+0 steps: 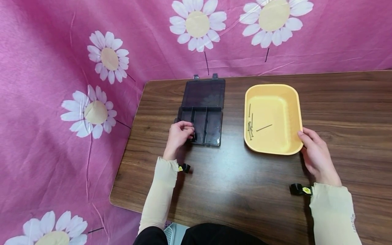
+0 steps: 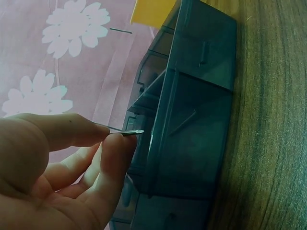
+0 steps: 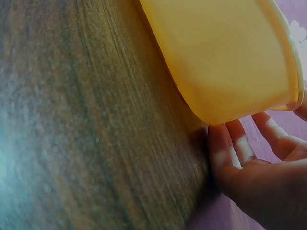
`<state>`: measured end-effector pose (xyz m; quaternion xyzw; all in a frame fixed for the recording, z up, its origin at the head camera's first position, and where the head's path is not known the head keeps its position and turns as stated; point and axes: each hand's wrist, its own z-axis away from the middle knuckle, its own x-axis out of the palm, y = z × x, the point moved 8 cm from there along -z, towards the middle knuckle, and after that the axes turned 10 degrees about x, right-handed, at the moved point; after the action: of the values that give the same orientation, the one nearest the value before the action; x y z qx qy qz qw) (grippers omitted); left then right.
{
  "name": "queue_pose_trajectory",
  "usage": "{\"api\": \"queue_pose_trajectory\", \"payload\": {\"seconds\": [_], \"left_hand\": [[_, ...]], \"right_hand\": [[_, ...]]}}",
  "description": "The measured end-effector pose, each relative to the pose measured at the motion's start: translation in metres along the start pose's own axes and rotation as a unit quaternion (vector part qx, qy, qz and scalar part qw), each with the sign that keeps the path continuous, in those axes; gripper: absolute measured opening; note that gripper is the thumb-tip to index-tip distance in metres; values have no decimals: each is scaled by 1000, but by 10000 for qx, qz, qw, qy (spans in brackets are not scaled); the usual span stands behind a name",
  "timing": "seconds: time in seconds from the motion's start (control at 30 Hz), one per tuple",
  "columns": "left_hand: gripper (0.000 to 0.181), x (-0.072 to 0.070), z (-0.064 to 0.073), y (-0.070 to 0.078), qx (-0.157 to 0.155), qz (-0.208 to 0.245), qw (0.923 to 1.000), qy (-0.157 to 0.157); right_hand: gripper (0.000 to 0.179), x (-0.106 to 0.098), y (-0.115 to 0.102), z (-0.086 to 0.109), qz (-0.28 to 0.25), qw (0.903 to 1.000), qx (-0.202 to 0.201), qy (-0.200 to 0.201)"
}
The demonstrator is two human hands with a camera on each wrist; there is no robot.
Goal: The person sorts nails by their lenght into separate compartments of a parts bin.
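Note:
My left hand (image 1: 180, 136) pinches a nail (image 2: 132, 132) between thumb and fingertips, its pointed end sticking out, over the left compartment of a dark translucent divided box (image 1: 215, 127). The box lies with its lid (image 1: 203, 93) folded back. Another nail (image 1: 202, 130) lies in the middle compartment. To the right stands a yellow plastic tray (image 1: 281, 119) with several nails (image 1: 250, 129) along its left side and one apart, nearer the middle. My right hand (image 1: 318, 154) holds the tray's near right corner, thumb at the rim and fingers against the outer wall.
Both containers stand on a brown wood-grain table (image 1: 226, 190). A pink curtain (image 1: 147, 41) with white flowers hangs behind the table and along its left side. Wood surface lies between the box and the tray.

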<state>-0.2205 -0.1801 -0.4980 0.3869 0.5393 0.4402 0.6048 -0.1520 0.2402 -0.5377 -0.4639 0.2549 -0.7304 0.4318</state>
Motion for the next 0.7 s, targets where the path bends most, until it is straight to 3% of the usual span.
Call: {"api": "queue_pose_trajectory", "payload": {"seconds": [0.17, 0.4, 0.7], "left_hand": [[26, 3, -2, -3, -46, 26, 10000, -69], [22, 2, -1, -2, 144, -409, 9990, 92], [21, 1, 0, 1, 181, -639, 9976, 190]], "right_hand": [[31, -1, 0, 0, 0, 10000, 15, -16], [31, 0, 0, 0, -25, 10000, -1, -91], [33, -1, 1, 2, 113, 9999, 18, -5]]}}
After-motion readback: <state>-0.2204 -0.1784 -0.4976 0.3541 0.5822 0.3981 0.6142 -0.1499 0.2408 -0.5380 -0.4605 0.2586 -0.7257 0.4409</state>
